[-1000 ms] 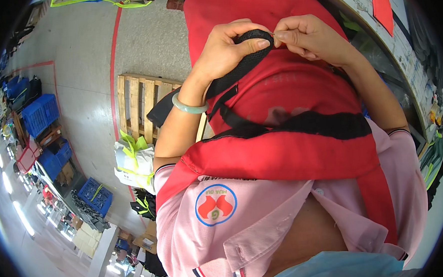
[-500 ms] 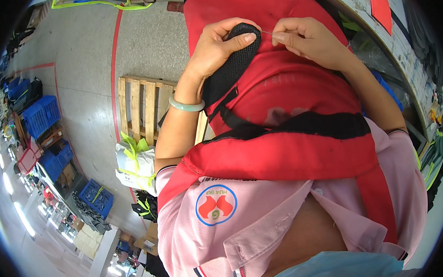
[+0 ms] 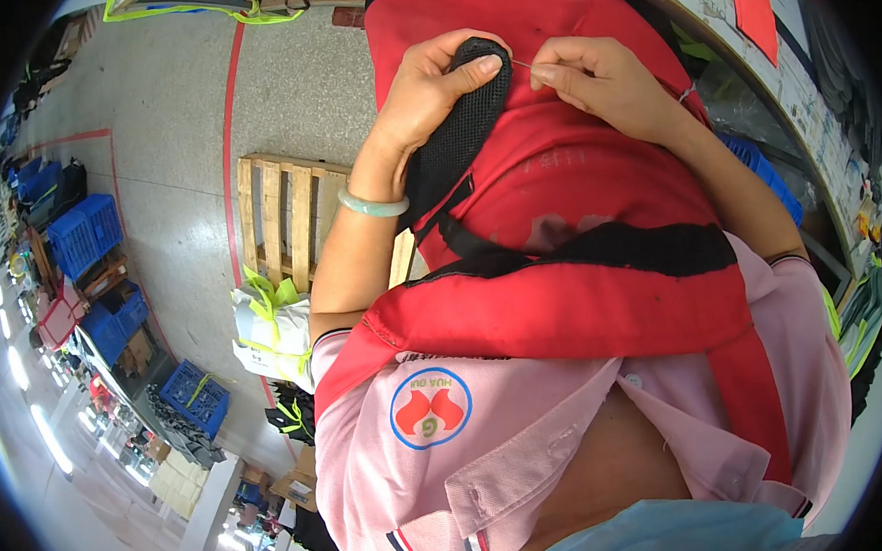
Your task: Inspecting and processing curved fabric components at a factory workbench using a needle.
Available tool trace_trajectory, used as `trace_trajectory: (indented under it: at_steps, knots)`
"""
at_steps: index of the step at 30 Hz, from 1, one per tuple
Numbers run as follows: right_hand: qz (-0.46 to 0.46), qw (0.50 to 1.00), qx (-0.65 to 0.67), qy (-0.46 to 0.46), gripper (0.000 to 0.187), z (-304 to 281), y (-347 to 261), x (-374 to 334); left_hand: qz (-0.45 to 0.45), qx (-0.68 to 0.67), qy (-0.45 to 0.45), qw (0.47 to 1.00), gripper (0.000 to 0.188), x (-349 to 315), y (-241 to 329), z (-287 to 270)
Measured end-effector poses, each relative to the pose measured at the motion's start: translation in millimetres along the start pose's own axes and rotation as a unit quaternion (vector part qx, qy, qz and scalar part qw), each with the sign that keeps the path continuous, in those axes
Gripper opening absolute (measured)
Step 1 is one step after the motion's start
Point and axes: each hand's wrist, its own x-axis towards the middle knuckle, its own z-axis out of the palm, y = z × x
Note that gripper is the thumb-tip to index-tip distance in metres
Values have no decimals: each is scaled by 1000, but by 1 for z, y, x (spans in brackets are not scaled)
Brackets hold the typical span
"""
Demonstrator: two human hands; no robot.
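A long black mesh fabric piece (image 3: pixel 462 135) with a rounded end is pinched in my left hand (image 3: pixel 414 95), the thumb lying across its face near the tip. Its lower part hangs down beside my wrist over the red apron (image 3: pixel 572 119). Close by on the right, my right hand (image 3: pixel 606 85) has thumb and forefinger pressed together on a thin needle (image 3: pixel 521 64). The needle spans the small gap to the edge of the mesh. Whether its point is in the fabric is too fine to make out.
At my right runs a worktable edge (image 3: pixel 749 55) with a red strip on it and a blue crate (image 3: pixel 763 174) below. To the left, a wooden pallet (image 3: pixel 277 224) and a white bundle with yellow-green ties (image 3: pixel 272 329) are on the floor. Several blue crates (image 3: pixel 85 234) stand farther left.
Both hands have shifted slightly up and to the left, with the mesh piece and the needle still held in them. The grips look the same.
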Motion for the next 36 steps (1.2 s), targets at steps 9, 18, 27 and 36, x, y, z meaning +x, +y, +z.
trace_trajectory:
  at_steps: [9,18,27,36]
  knots:
    - [29,987,154,18,19,-18,5,5,32,-41,21,998,18,23,3,6]
    - [-66,714,-458,526,25,-239,83,-97,16,-30,-13,999,35,35,7,10]
    - [-61,948,-111,291,32,-123,56,-26,45,50,31,997,61,56,-8,31]
    - [-142,907,-242,315,30,-148,13,61,-131,203,-72,968,28,15,-1,-27]
